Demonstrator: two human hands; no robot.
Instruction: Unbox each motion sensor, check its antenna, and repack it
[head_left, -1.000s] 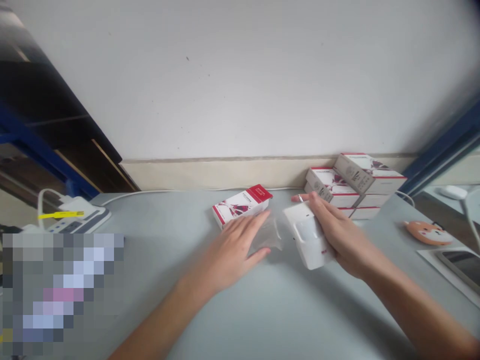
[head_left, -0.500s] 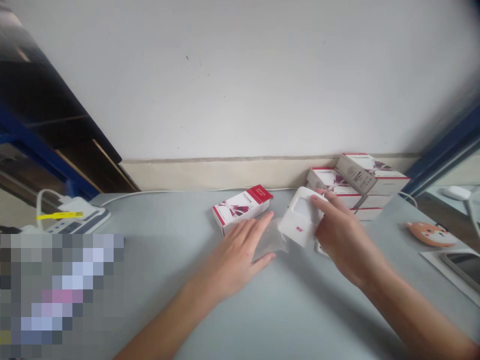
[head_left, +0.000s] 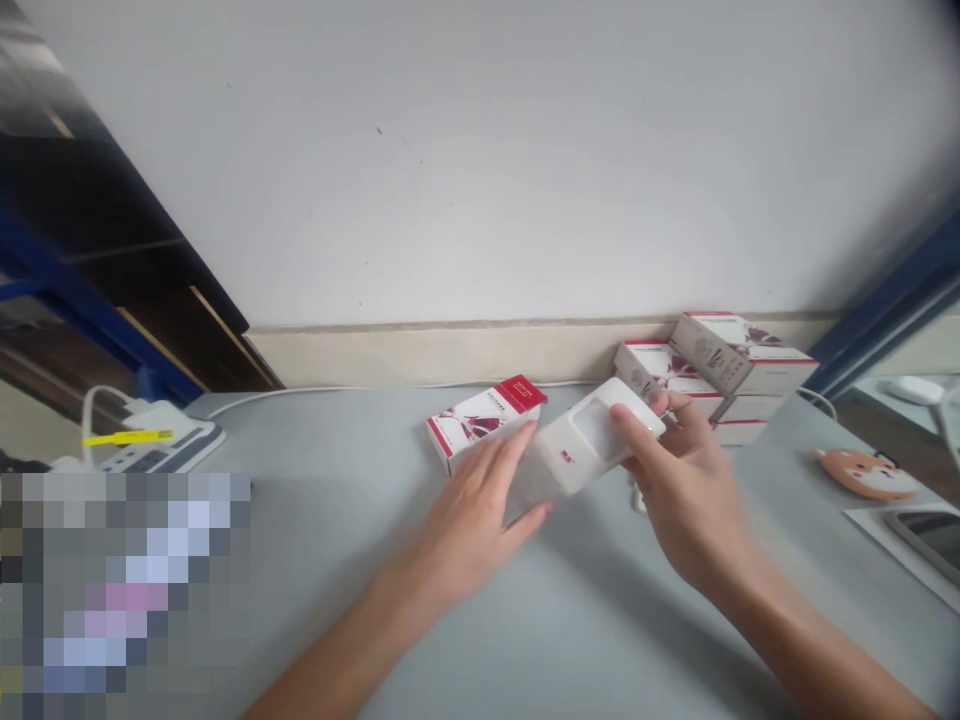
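Thumb and fingers of the right hand (head_left: 686, 495) pinch a white, boxy plastic gadget (head_left: 577, 455) with a see-through window and a little red mark. The gadget is tipped, and its low end points to 8 o'clock. That end is right at a thin, clear plastic bag (head_left: 529, 487); I cannot tell if it is inside. The left hand (head_left: 474, 520) is at 8 o'clock from the gadget, with its thumb spread wide away from its fingers. The bag sits in that gap. A flat white and red cardboard box (head_left: 480, 420) lies on the smooth grey-blue surface (head_left: 480, 660), between 9 and 10 o'clock from the gadget, just beside the left fingers. A pile of white cardboard boxes with red edges (head_left: 739, 370) is at 2 o'clock.
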